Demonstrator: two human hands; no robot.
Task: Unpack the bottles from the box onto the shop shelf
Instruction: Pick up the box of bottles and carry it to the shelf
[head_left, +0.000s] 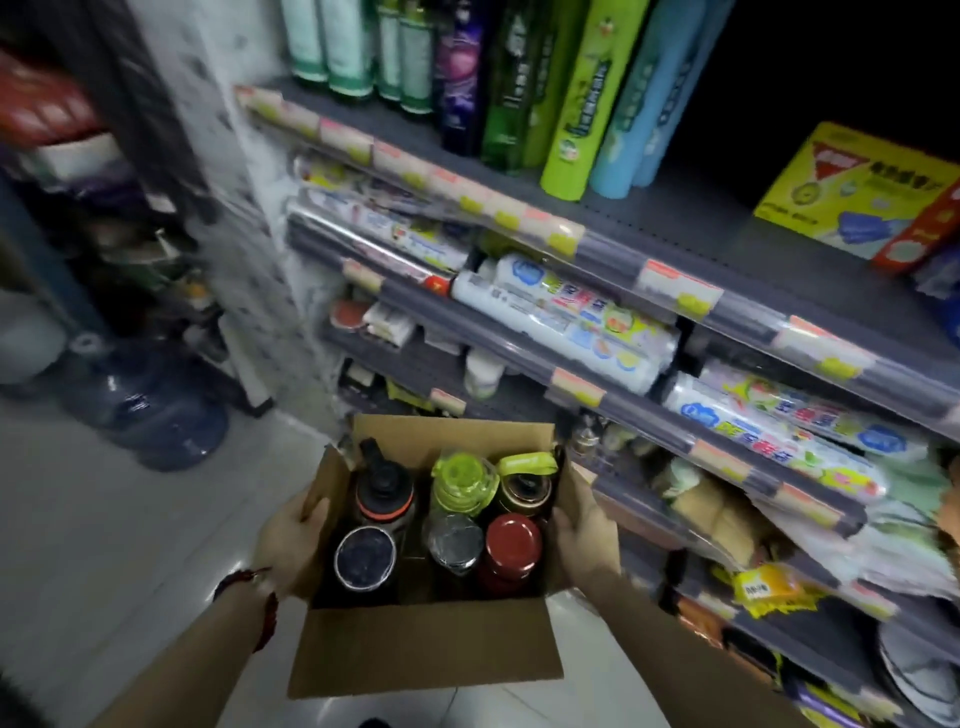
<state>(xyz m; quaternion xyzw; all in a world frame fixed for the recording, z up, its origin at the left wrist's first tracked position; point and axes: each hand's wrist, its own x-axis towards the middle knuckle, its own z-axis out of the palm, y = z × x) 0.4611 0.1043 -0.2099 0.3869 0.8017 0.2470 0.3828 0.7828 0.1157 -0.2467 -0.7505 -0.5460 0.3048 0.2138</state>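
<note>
I hold an open cardboard box (426, 649) in front of me, above the floor. My left hand (291, 540) grips its left wall and my right hand (584, 535) grips its right wall. Several bottles stand upright inside: a black-capped bottle with an orange ring (384, 493), a lime-green lidded bottle (460, 483), a brown bottle with a green strap (524, 483), a dark-lidded bottle (365, 558), a clear-topped bottle (453, 540) and a red-lidded bottle (513, 543). The grey shop shelf (691, 218) rises to the right with a bare stretch on its top level.
Tall spray cans (582, 98) and a yellow carton (852, 192) stand on the top level. Lower levels hold rolls of wrap (566, 322) and packets. A blue water jug (150, 400) lies on the tiled floor at left beside a dark rack.
</note>
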